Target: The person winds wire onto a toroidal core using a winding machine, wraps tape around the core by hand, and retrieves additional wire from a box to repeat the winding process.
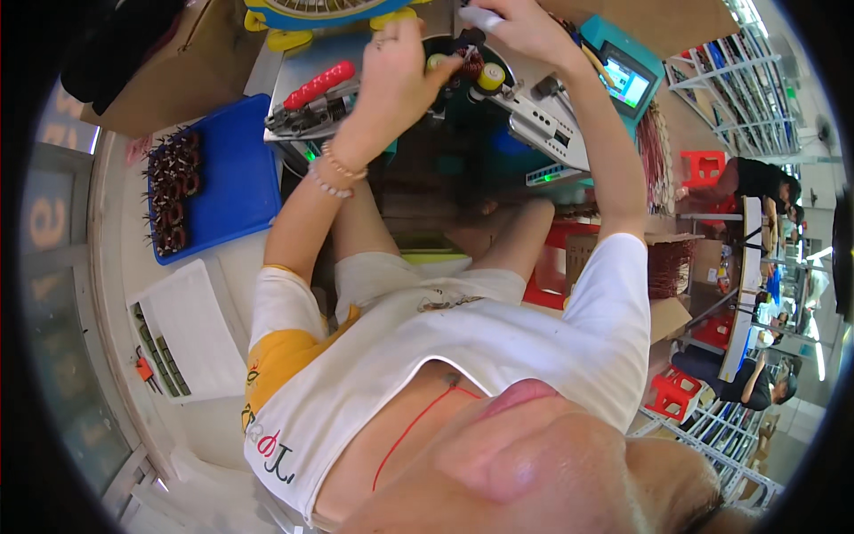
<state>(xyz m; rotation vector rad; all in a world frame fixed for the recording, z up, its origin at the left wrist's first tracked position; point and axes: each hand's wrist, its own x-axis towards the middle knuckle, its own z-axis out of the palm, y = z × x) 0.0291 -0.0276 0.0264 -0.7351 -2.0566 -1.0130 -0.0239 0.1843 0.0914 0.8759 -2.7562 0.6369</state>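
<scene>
At the top centre, a dark red wire-wound ring coil (471, 64) sits in a bench winding machine (547, 125) between yellow rollers (490, 76). My left hand (396, 76), with beaded bracelets at the wrist, is beside it. One outstretched digit reaches the coil, while the other fingers bend apart from it near the frame's upper edge. Just beyond the coil is my right hand (525, 31), its fingers drawn together and something whitish at a fingertip. What it grips, if anything, is hidden. Red-handled pliers (320, 84) lie left of my left hand.
A blue tray (227, 173) with several wound coils (173, 187) stands at left, above a white sheet (191, 329). A teal touchscreen unit (627, 80) is beyond my right forearm. Hanging wires (654, 160) and red stools (673, 393) are at right, where other people sit.
</scene>
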